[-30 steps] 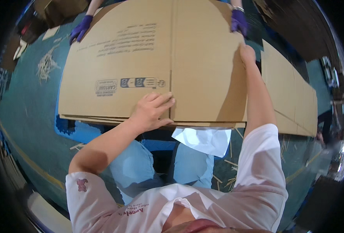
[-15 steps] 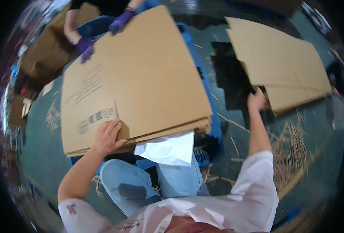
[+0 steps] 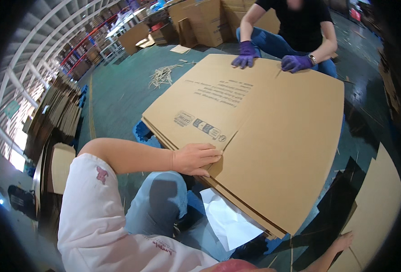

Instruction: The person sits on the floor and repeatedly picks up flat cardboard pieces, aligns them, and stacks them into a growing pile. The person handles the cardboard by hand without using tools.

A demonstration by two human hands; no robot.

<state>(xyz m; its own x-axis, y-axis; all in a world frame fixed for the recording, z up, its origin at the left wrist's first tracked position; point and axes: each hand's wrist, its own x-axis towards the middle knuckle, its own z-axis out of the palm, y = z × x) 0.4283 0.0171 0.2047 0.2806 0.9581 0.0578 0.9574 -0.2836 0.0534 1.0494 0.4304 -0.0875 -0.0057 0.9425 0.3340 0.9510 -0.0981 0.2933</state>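
Note:
A stack of flattened cardboard boxes (image 3: 286, 136), the top one printed, rests before me on a blue pallet (image 3: 142, 133). On its near edge lies my left hand (image 3: 198, 158), fingers stretched flat over the top box beside the slot between two flaps. At the lower right, my right hand (image 3: 343, 241) grips the near side of another flattened cardboard box (image 3: 377, 204); its fingers show only small. A crumpled white paper sheet (image 3: 230, 220) sticks out from under the stack's near edge, over my legs.
Across the stack a person in purple gloves (image 3: 296, 63) crouches with both hands on its far edge. Cardboard strips (image 3: 164, 76) litter the green floor. Large cartons (image 3: 207, 22) stand behind, and stacked cardboard (image 3: 55, 113) stands at the left. A dark sheet (image 3: 331, 211) lies at right.
My view has swung to the left, so the stack and the other person appear further right. My left hand stays at the slot; my right hand stays at the right-hand cardboard.

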